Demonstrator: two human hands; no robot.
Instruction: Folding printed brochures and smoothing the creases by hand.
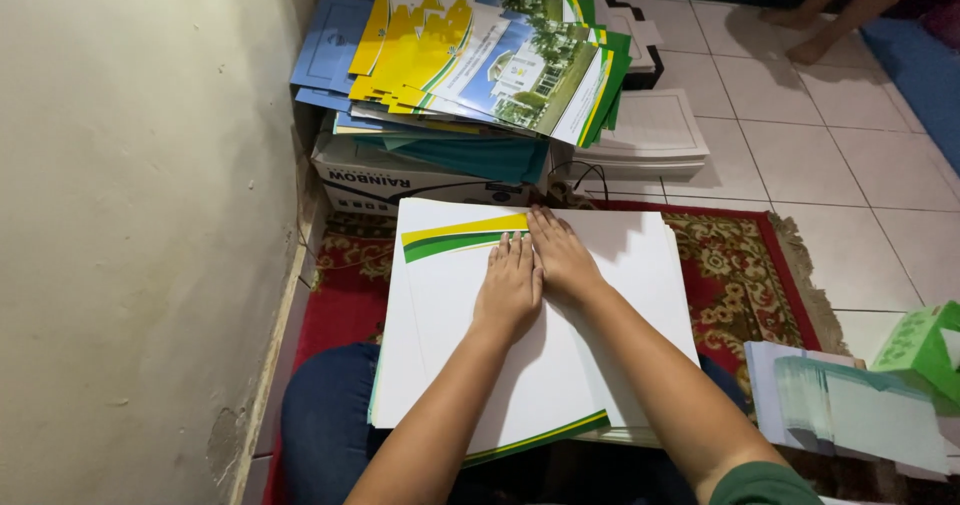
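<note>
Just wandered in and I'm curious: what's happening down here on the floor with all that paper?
A person sits by the wall with a stack of white printed sheets on their lap. Both hands lie flat on the top sheet, left hand beside right hand, near its folded yellow-and-green flap. More colourful printed sheets are piled ahead, over a red rug.

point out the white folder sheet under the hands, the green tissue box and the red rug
white folder sheet [450, 345], head view, bare white face
green tissue box [920, 350], head view, its side
red rug [745, 275], head view, patterned right part
</note>
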